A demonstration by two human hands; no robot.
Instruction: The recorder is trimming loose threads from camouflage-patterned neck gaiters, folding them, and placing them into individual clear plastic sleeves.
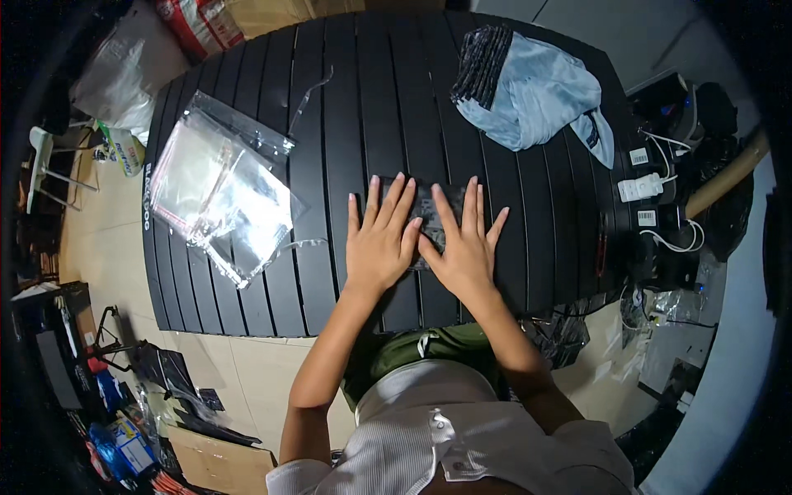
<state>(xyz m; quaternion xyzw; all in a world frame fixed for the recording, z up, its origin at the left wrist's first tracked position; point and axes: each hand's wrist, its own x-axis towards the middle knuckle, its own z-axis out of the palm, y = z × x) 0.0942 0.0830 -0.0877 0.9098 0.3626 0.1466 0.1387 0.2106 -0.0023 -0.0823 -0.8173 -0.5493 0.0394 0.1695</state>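
A flat dark packet in a clear plastic sleeve [425, 210] lies on the black slatted table [346, 124] right in front of me, near the table's front edge, and most of it is covered by my hands. My left hand [381, 239] presses flat on its left part with the fingers stretched out and spread apart, gripping nothing. My right hand [464, 243] lies flat on its right part in the same way, fingers long and fanned, palm down, closed on nothing. The two hands sit just beside each other, the inner fingers nearly touching over the middle of the packet. To my left, well apart from the packet, a loose heap of clear plastic bags [219, 190] rests on the same table, reaching toward its left edge. At the far right of the table lies a crumpled light blue garment with a dark striped part [532, 87]. Beyond the table's right edge I see white cables and a white adapter [643, 188] among dark clutter.
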